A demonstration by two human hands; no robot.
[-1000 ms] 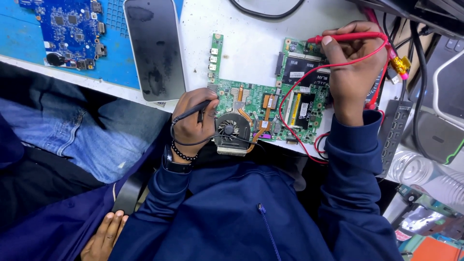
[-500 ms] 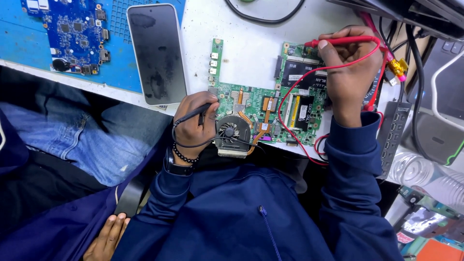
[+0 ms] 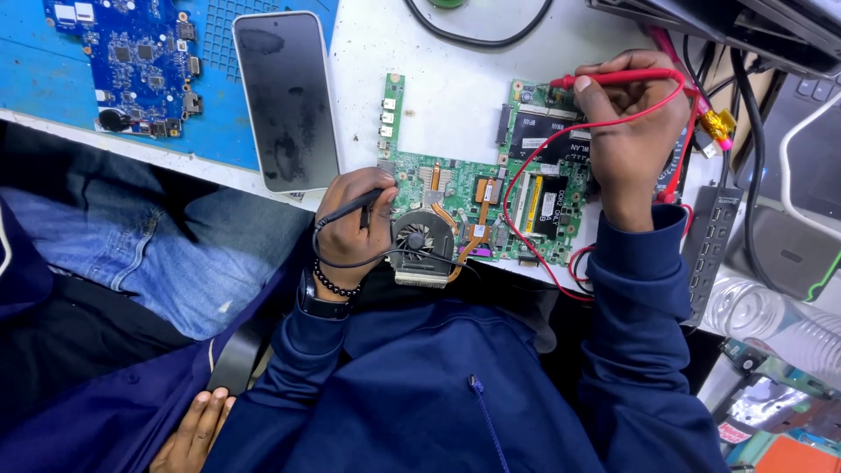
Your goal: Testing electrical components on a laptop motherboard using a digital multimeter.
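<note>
Top-down view of a white tabletop (image 3: 455, 88) from a head-worn camera. One green circuit board (image 3: 477, 188) lying at centre, long axis running from 9 to 3 o'clock, one round cooling fan (image 3: 419, 238) at its near edge, around 7 o'clock on the board.

Left hand (image 3: 350, 223) at the board's 8 o'clock corner, fingers (image 3: 372, 215) closed pen-style round one black test probe (image 3: 355, 207), tip aimed toward 2 o'clock and meeting the board just left of the fan. Right hand (image 3: 631, 131) over the board's 2 o'clock corner, fingers closed round one red test probe (image 3: 613, 77), lying nearly level, tip pointing toward 9 o'clock at the board's far right corner; actual contact there hard to make out. Red lead (image 3: 534, 175) looping across the board's right half. Left hand nearer the fan, right hand nearer the dark memory modules (image 3: 543, 131).

One dark phone (image 3: 286, 101) face up at 10 o'clock, one blue circuit board (image 3: 131, 66) on a blue mat (image 3: 53, 74) further left. One other person's hand (image 3: 194, 434) at the bottom left, apart from the work.
</note>
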